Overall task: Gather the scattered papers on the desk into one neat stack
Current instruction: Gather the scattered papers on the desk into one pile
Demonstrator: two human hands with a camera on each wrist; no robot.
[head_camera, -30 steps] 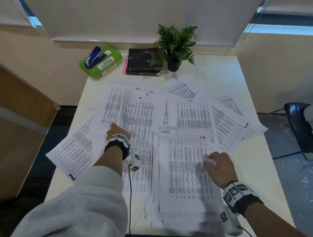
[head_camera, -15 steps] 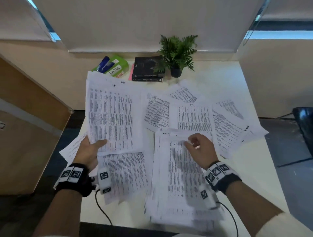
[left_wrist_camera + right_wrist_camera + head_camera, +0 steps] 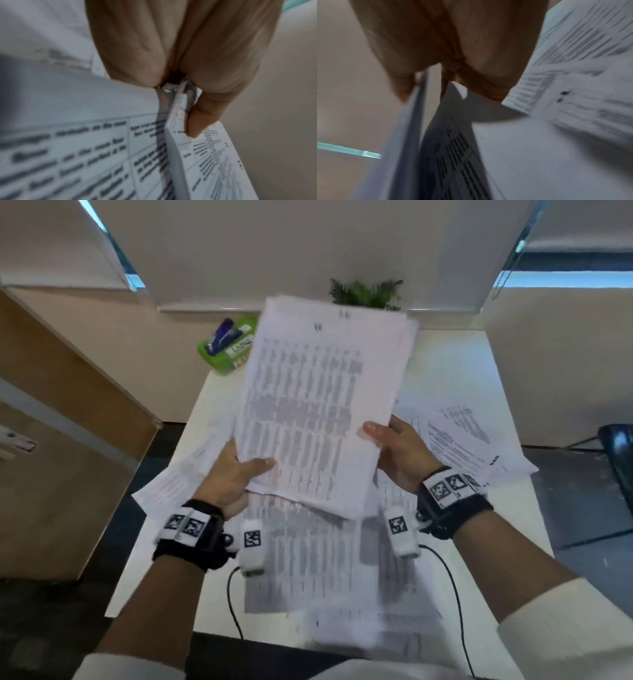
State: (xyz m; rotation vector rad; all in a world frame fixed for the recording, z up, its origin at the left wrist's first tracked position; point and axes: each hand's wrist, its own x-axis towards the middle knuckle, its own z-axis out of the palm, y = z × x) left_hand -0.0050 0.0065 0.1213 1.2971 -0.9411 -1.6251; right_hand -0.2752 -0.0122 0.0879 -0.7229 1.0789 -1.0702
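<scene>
A bundle of printed papers [image 3: 318, 405] is held upright above the desk in the head view. My left hand [image 3: 236, 470] pinches its lower left corner, thumb on the front sheet. In the left wrist view the left hand [image 3: 188, 105] grips the paper edges [image 3: 178, 135] between thumb and fingers. My right hand [image 3: 394, 446] grips the bundle's right edge, thumb on the front. The right wrist view shows the right hand [image 3: 436, 83] with sheets [image 3: 453, 148] between thumb and fingers. More printed papers [image 3: 329, 570] lie flat below on the white desk [image 3: 459, 364], others [image 3: 469, 443] at the right.
A green box [image 3: 226, 354] with a blue stapler on it sits at the desk's back left. A potted fern [image 3: 366, 292] shows behind the held bundle. A wooden cabinet [image 3: 61, 412] stands left. A dark chair [image 3: 620, 453] is at the right.
The left hand lifted sheets off the desk's left side and carried them right and up. The right hand left the near pile and took hold of the bundle's right edge.
</scene>
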